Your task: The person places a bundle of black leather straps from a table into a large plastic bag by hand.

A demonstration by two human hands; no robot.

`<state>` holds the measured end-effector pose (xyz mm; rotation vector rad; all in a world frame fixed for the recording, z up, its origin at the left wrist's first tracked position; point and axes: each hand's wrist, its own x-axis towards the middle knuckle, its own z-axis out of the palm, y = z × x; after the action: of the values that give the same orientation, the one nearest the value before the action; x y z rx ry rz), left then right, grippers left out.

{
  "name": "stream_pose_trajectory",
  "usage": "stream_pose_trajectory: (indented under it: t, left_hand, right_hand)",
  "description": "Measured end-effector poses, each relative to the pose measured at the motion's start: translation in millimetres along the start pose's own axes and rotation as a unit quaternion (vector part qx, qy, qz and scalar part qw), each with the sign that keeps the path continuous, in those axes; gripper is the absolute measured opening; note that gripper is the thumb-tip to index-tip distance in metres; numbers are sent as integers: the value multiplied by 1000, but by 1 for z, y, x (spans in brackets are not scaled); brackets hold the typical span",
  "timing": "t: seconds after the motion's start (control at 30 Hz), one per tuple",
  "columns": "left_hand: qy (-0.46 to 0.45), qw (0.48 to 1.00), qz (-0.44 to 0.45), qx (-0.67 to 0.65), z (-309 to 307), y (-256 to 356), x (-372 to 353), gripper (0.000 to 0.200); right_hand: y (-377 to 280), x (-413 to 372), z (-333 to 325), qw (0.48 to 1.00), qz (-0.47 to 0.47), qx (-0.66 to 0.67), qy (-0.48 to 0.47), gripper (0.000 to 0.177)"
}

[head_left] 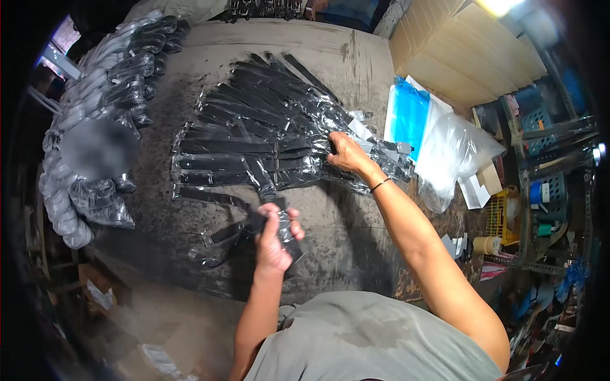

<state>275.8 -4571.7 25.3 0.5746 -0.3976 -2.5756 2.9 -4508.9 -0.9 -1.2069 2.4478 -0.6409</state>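
A pile of long black straps in clear plastic sleeves lies fanned out across the worktable. My left hand is closed around a few black wrapped straps near the table's front. Some of their ends trail left over the tabletop. Farther up and to the right, my right hand has its fingers curled in at the bunched right side of the pile. Its fingertips touch the sleeves there, but what they pinch is hidden. White tags show close to that hand.
Stacked wrapped bundles line the left side of the worktable. On the right lie a blue plastic packet and clear bags, with cardboard behind. A shelf holds a yellow basket and tape rolls.
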Motion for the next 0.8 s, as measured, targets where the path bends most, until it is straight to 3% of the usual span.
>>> stream_pose_trajectory:
  t: [0.1,0.33,0.4,0.47,0.53,0.6,0.67,0.73,0.8]
  left_hand:
    - [-2,999,-33,43,-1,-30,28,39]
    - [-27,998,44,47,11,-55,84,60]
    - [-58,997,24,34,12,-50,82,56]
    - [-18,1000,19,-13,8,-43,69,49]
    - [-38,998,46,-27,12,-24,47,56]
    - [-56,996,65,-17,0,3,27,62]
    - [-163,980,89,-78,-9,31,8,64]
    - [-257,946,103,-167,-5,57,-12,67]
    - [-355,915,94,-168,10,91,-31,66]
  right_hand:
    - [-26,-5,-23,999,-34,-34,20,36]
    - [-112,-69,-58,988,-63,-140,2,34]
    - [-116,-93,-38,991,-84,-105,25,41]
    - [-124,-113,-27,995,-84,-53,-15,55]
    - [-124,-123,-24,987,-143,-10,-70,55]
    - [-121,-120,-40,968,-189,85,-139,43]
    - [-92,-102,-40,968,-143,173,-109,38]
    - [-57,-77,-31,989,-52,138,-6,36]
    - [-9,-54,-2,999,16,19,26,46]
